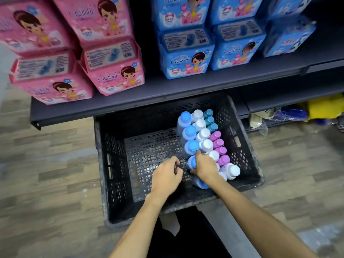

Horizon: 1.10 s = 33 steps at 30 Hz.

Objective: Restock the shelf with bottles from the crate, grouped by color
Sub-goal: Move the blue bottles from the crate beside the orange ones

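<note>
Single head-worn wide-angle view, close, looking steeply down into black crate [111,164] below shelf [167,90] edge.

The crate [109,164] is black, its perforated walls and floor a mesh of small holes, with pale grey scuffing along the rim. Inside it, at the right, the bottles stand in rows by cap colour: bright blue caps [189,130] on pale lavender bodies, white caps [203,134], teal caps [210,120] at the far end, and magenta caps [217,144] nearer. The shelf [167,94] is dark charcoal grey. On it, at the left, the packs [111,43] are pink; at the right, the packs [186,53] are light blue; both carry a cartoon figure with brown hair. The floor [46,183] is a plank pattern of mixed grey and brown.
</note>
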{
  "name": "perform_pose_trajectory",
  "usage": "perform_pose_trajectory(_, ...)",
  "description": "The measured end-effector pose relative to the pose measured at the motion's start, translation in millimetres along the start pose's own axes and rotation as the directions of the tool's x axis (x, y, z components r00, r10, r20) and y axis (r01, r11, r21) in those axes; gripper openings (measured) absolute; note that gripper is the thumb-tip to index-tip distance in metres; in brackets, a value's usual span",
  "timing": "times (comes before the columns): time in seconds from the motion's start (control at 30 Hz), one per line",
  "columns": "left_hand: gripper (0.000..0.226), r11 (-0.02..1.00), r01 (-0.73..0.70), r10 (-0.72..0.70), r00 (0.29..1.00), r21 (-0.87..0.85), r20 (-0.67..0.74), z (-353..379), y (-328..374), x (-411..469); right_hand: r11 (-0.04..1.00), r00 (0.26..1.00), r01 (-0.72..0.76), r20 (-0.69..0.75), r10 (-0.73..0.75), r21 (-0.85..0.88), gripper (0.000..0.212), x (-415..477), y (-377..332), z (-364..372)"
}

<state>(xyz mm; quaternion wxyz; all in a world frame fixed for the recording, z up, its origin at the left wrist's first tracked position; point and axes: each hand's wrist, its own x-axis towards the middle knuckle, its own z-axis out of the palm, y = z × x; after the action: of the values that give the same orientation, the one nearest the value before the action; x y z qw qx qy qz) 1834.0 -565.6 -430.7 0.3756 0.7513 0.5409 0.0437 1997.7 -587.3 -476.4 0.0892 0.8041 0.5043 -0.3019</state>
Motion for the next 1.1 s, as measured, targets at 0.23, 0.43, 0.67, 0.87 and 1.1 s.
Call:
perform_pose_trajectory(0.23,0.008,1.0,-0.005,0.005,1.0,-0.002,-0.024,-2,-6,-1,0.999,0.999,-0.004,-0.034,0.006,0.05,0.051,-1,4,0)
perform_pose_trajectory(0.43,0.004,1.0,-0.011,0.01,0.998,-0.023,-0.068,-13,-10,0,0.995,0.994,0.043,-0.101,-0.033,0.092,0.046,-16,2,-18)
perform_pose_trajectory(0.67,0.006,0.998,-0.039,0.03,0.988,-0.053,-0.148,-37,-7,6,0.955,0.958,0.185,-0.26,-0.122,0.232,0.044,-41,-19,-70)
perform_pose_trajectory(0.87,0.007,0.999,-0.028,0.016,0.964,-0.041,-0.266,-72,-9,12,0.923,0.911,0.288,-0.369,-0.183,0.254,0.042,-43,-55,-119)
perform_pose_trajectory(1.1,0.008,0.995,-0.073,0.042,0.917,-0.062,-0.396,-119,0,17,0.868,0.808,0.445,-0.516,-0.282,0.221,0.049,-48,-93,-167)
